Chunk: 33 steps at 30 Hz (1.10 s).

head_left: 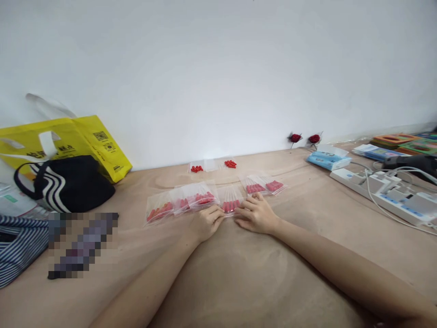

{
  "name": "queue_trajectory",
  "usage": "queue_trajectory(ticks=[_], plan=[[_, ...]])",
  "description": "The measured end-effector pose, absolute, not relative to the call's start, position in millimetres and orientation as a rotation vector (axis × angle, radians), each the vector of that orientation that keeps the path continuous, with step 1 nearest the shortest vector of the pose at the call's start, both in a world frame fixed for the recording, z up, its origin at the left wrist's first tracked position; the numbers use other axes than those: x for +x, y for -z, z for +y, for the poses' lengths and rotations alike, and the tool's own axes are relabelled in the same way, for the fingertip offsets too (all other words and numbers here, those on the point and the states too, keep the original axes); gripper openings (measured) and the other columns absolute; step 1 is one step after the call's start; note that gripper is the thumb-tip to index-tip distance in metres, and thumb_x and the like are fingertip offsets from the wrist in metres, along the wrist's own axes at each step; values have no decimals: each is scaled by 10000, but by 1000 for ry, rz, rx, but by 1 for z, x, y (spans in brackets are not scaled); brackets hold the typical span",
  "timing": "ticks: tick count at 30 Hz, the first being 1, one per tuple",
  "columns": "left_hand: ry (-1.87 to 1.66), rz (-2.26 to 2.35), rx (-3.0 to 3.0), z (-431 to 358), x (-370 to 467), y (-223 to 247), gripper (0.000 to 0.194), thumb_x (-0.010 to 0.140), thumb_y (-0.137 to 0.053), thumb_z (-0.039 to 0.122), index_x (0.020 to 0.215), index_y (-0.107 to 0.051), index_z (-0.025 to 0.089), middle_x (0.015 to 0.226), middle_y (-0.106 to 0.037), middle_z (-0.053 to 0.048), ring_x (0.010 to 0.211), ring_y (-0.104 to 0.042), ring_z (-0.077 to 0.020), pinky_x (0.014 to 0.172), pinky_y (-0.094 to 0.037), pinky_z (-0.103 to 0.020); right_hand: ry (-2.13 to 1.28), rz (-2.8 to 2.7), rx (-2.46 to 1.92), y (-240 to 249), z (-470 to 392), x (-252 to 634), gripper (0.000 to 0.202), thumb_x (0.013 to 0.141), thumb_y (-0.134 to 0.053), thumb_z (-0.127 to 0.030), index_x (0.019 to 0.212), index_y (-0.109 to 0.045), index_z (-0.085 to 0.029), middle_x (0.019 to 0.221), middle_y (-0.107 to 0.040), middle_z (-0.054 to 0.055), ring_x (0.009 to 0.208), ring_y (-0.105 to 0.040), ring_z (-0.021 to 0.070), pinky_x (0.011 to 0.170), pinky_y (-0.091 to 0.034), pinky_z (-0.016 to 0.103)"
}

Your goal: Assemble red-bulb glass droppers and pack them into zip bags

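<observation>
A clear bag of red pieces [231,205] lies flat between my hands. The curled fingers of my left hand [208,223] are pressed together at its lower left edge. At its right edge my right hand [257,215] rests with bent, closed fingers. Left of it lie overlapping clear bags with red pieces [204,197], and a bag with red and orange pieces [160,209] is farthest left. Two more filled bags [256,186] lie just beyond my right hand. Near the wall are two small piles of red pieces [197,169] on clear plastic.
At the left stand a yellow bag [85,141] and a black bag [78,182], with striped cloth [23,241] nearer. On the right are a blue tissue pack [327,159], a power strip [385,196] with cables, and artificial roses [295,138] by the wall.
</observation>
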<state>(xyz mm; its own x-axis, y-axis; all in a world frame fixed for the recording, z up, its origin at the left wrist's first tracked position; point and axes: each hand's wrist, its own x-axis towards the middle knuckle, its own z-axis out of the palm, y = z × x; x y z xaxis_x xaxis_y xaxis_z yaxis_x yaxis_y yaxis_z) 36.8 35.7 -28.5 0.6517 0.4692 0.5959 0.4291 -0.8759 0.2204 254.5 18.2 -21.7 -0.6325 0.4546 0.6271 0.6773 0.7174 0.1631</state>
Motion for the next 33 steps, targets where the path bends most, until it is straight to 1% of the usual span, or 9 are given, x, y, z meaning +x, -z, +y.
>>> queue_trajectory(ticks=[4,7,13,19,25,30,33], plan=[[-1085,772,2829,35,38,25,153,845,-451,160,819,-602,165,790,-633,-48,729,-607,-137,658,-518,-262,723,-2338,-783,26,21,240,205,827,-447,-199,694,-602,-186,646,-558,17,669,-420,140,690,-246,326],[-1136,766,2970,34,38,24,144,845,-463,165,827,-606,160,782,-650,-45,711,-618,-140,648,-520,-261,792,-2329,-755,27,24,238,226,828,-434,-151,664,-589,-171,644,-555,22,646,-410,135,671,-246,320],[-1188,703,3192,31,42,19,172,854,-444,141,827,-613,142,773,-671,-49,704,-629,-154,640,-526,-270,805,-2286,-721,25,22,240,240,824,-432,-143,634,-578,-163,587,-526,12,619,-407,128,667,-249,318],[-1176,670,3205,30,43,17,174,846,-445,119,795,-611,134,748,-666,-53,682,-626,-152,631,-523,-268,804,-2265,-590,25,23,237,195,825,-455,-136,695,-598,-159,592,-531,-1,635,-405,125,638,-242,309],[-1215,612,3207,33,43,20,166,840,-453,115,793,-610,137,747,-663,-48,668,-619,-146,617,-520,-266,819,-2257,-521,27,26,236,251,827,-449,-129,606,-566,-155,573,-507,-6,624,-391,118,624,-233,308],[-1247,608,3206,33,42,20,158,841,-460,124,805,-613,141,765,-665,-53,689,-621,-147,632,-521,-271,826,-2224,-547,27,27,233,195,829,-455,-144,688,-588,-152,599,-519,-4,632,-395,117,631,-233,310],[-1238,593,3205,33,43,19,173,842,-445,115,809,-613,139,761,-664,-56,688,-618,-151,626,-520,-276,830,-2227,-515,26,28,231,213,831,-448,-131,660,-574,-152,590,-508,-8,632,-396,115,624,-226,307]])
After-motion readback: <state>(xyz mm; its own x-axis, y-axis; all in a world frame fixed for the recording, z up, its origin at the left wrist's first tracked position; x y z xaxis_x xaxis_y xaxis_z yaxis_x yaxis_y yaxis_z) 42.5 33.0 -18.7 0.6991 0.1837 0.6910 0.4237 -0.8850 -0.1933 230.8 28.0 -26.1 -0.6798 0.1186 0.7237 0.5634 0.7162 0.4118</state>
